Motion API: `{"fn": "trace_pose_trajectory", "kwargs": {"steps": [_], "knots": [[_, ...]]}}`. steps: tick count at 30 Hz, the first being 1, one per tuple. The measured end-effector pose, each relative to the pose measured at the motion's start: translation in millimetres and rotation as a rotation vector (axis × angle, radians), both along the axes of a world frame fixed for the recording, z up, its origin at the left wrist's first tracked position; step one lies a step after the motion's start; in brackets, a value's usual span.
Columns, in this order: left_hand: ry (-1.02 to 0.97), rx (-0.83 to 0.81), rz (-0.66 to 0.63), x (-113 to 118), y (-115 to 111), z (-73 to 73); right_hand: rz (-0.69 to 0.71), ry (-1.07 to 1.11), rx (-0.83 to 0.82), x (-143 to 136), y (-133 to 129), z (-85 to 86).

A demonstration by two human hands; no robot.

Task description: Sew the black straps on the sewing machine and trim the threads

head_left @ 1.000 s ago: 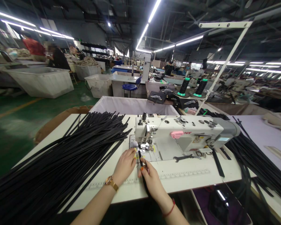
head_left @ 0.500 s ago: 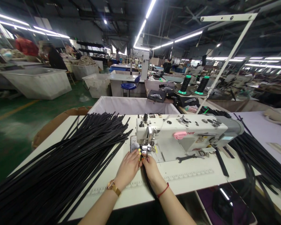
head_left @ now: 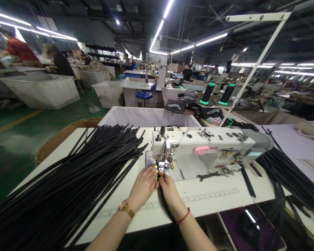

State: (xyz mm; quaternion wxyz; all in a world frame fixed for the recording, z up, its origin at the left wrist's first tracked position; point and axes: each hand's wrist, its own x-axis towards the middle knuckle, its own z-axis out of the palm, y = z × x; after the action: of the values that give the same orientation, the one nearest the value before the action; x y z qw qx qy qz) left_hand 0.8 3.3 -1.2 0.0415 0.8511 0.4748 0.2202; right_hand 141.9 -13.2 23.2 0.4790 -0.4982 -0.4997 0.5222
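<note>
Nearest me, a narrow, flexible black strip rises over the edge of the smooth white counter to my bare right hand, its grip pinching it, while my bare left hand reaches beside its forward end, whether pinching or merely pressing I cannot tell. Just beyond stands the shiny metal presser foot of the white sewing machine; I judge this the lining-up step, calling next for straight, steady guidance.

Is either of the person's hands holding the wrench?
No, the wrench lies by the sewing machine, apart from the left hand and right hand.
</note>
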Motion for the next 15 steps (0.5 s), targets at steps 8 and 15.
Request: {"fn": "trace_pose_trajectory", "kwargs": {"steps": [8, 15], "knots": [[-0.006, 0.014, -0.01, 0.6, 1.4, -2.3, -0.016, -0.004, -0.024, 0.5, 0.0, 1.9], [-0.004, 0.003, -0.002, 0.5, 0.3, 1.2, -0.022, -0.013, -0.016, 1.3, 0.2, -2.3]]}}
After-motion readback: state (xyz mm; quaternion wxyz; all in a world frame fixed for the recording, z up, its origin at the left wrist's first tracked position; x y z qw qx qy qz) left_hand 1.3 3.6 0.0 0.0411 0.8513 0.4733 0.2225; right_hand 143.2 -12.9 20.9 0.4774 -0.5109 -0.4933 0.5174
